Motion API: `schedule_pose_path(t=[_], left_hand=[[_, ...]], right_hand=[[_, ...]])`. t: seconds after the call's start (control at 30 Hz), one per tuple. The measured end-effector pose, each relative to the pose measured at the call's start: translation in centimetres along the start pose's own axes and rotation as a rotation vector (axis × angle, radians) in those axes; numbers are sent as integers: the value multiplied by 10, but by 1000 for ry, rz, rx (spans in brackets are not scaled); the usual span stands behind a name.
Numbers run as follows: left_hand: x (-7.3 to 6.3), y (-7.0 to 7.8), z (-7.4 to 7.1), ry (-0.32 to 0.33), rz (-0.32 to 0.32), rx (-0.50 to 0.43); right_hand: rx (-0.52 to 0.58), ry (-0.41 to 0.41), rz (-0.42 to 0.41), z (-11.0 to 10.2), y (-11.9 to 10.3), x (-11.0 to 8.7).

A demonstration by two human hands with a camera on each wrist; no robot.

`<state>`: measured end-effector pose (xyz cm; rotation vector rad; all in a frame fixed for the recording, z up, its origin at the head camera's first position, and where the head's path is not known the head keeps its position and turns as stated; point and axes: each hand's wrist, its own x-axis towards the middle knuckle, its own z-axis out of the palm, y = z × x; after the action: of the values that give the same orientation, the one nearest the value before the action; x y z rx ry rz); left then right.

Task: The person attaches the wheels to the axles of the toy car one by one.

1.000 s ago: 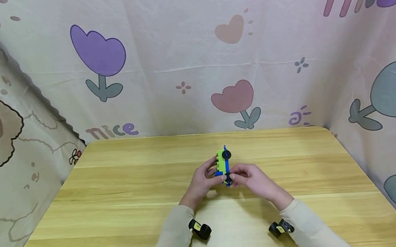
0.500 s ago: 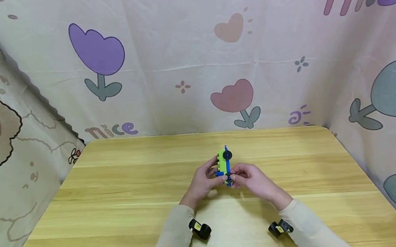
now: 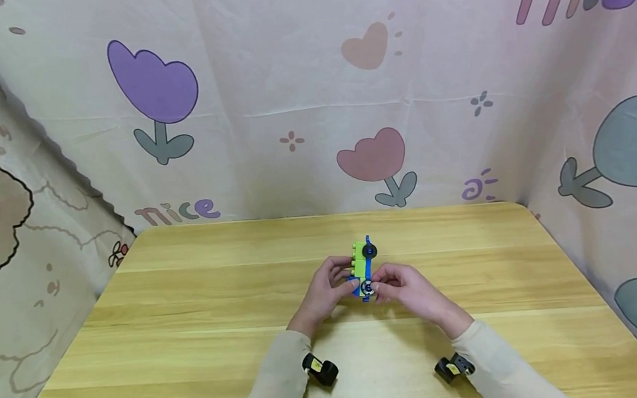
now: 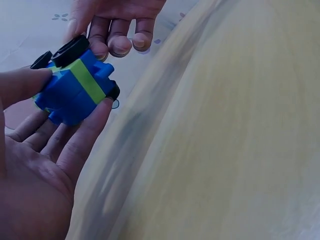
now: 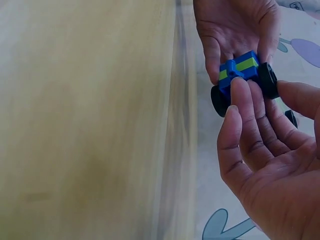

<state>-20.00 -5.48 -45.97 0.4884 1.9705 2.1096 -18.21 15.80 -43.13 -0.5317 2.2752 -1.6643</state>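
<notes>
A small toy car (image 3: 360, 260) of lime green and blue building bricks with black wheels is held above the table, on its side and lengthwise away from me. My left hand (image 3: 321, 295) grips its near end, thumb on one side and fingers on the other. At that same end my right hand (image 3: 413, 293) holds the car by a black wheel (image 3: 367, 287). In the right wrist view, the right thumb touches a wheel (image 5: 267, 80) while a fingertip rests against the car's blue and green end (image 5: 241, 66). The fingers hide part of the car.
A light wooden table (image 3: 192, 317) lies beneath both hands. Behind it hangs a cloth (image 3: 262, 71) printed with flowers and hearts, and more cloth closes both sides. A black wrist camera (image 3: 321, 369) sits on the left sleeve, another camera (image 3: 454, 367) on the right.
The car has tilted a little, its far end leaning right, and the near wheel now shows its round face more fully. Both hands stay in nearly the same place, holding the car.
</notes>
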Motion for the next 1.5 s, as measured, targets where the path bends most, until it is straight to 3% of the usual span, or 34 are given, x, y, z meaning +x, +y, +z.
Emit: schedule_pose_path(t=[0.3, 0.63, 0.77, 1.1, 1.37, 1.5], left_hand=[[2, -2, -2, 14, 40, 52], [3, 1, -3, -13, 11, 67], [2, 1, -4, -25, -26, 56], [0, 3, -8, -60, -46, 95], [-6, 18, -8, -89, -67, 157], [-4, 12, -12, -82, -67, 177]], right_hand=[[-58, 17, -41, -8, -1, 0], [-131, 284, -77, -39, -22, 5], [-203, 322, -80, -43, -23, 10], [-302, 246, -87, -42, -21, 15], [-325, 40, -79, -44, -19, 16], [-323, 3, -78, -46, -19, 13]])
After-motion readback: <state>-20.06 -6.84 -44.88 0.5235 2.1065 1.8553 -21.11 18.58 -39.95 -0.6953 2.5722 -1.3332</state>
